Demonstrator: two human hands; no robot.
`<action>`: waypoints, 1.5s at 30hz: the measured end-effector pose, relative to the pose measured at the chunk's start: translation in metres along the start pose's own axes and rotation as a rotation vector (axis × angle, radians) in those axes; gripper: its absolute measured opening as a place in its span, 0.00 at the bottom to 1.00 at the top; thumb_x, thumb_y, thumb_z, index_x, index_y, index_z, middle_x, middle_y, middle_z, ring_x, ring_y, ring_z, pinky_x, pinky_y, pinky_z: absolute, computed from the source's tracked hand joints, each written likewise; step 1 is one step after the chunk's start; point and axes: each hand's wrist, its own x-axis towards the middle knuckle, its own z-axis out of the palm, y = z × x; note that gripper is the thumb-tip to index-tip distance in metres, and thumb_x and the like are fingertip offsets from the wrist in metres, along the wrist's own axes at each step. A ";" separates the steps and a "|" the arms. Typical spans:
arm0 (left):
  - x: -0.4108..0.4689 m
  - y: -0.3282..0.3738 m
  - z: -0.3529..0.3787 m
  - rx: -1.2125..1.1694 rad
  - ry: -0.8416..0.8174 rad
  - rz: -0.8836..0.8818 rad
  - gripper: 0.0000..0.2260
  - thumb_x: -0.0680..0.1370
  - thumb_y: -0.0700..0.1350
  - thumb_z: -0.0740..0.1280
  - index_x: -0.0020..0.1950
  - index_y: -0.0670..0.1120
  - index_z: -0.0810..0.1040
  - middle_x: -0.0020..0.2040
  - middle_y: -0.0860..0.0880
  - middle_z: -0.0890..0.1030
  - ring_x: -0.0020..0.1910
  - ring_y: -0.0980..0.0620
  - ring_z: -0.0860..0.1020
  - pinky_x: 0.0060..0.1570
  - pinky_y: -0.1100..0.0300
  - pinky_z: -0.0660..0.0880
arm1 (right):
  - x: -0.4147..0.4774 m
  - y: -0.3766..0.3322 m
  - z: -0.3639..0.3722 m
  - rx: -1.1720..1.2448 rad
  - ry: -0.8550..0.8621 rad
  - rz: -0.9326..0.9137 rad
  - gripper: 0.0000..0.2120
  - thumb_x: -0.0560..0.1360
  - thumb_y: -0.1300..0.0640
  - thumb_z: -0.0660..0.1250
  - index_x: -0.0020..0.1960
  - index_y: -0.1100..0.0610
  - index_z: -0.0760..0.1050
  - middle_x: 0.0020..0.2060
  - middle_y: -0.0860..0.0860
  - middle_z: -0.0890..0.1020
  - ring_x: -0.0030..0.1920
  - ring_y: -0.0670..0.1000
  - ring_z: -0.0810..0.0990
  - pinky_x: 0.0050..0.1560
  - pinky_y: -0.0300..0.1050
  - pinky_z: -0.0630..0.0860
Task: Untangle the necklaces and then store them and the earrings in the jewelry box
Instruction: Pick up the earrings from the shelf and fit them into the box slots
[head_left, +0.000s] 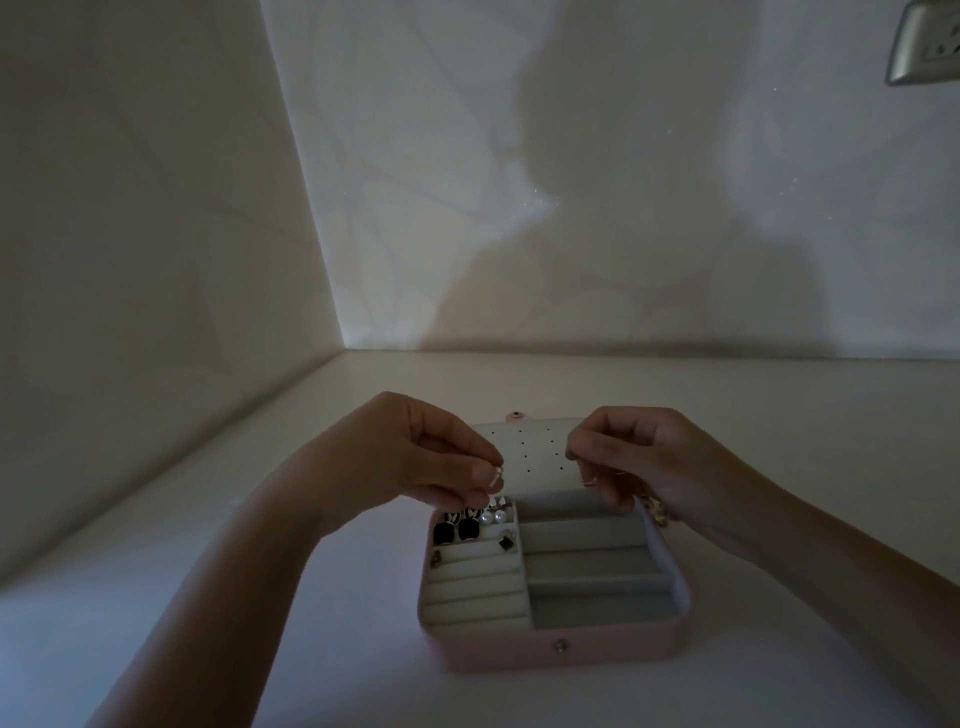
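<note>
Over the jewelry box left fingers pinch an earring, right fingers grip jewelry.

Setting: domestic interior, most likely a bedroom or dressing corner. Evidence: a plain white bench fits into a corner where a pale left wall meets a back wall papered in a faint leaf pattern with glitter specks. Household wall socket, silver plate, upper right. On the bench: small pink jewelry box, lid open, earrings in its padded rows. Lighting dim; a person's shadow falls on the back wall.
</note>
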 end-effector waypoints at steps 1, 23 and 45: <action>-0.002 0.000 -0.004 0.025 -0.036 -0.016 0.06 0.63 0.41 0.74 0.40 0.45 0.85 0.41 0.42 0.85 0.37 0.51 0.84 0.37 0.65 0.79 | 0.000 0.000 0.000 -0.014 -0.005 0.005 0.11 0.68 0.50 0.70 0.40 0.59 0.80 0.32 0.52 0.79 0.29 0.49 0.74 0.31 0.38 0.71; -0.005 -0.015 -0.016 0.588 -0.368 -0.040 0.06 0.71 0.45 0.75 0.39 0.57 0.84 0.35 0.54 0.81 0.34 0.56 0.74 0.43 0.62 0.72 | 0.001 0.004 0.004 -0.197 -0.045 0.012 0.16 0.64 0.48 0.70 0.42 0.60 0.80 0.31 0.49 0.80 0.30 0.47 0.76 0.31 0.37 0.72; 0.004 -0.020 -0.008 0.740 -0.261 -0.162 0.12 0.72 0.47 0.74 0.36 0.53 0.72 0.23 0.60 0.70 0.26 0.61 0.66 0.32 0.68 0.62 | 0.002 0.006 0.004 -0.204 -0.057 0.023 0.14 0.64 0.47 0.71 0.41 0.58 0.80 0.30 0.49 0.79 0.30 0.47 0.76 0.31 0.36 0.72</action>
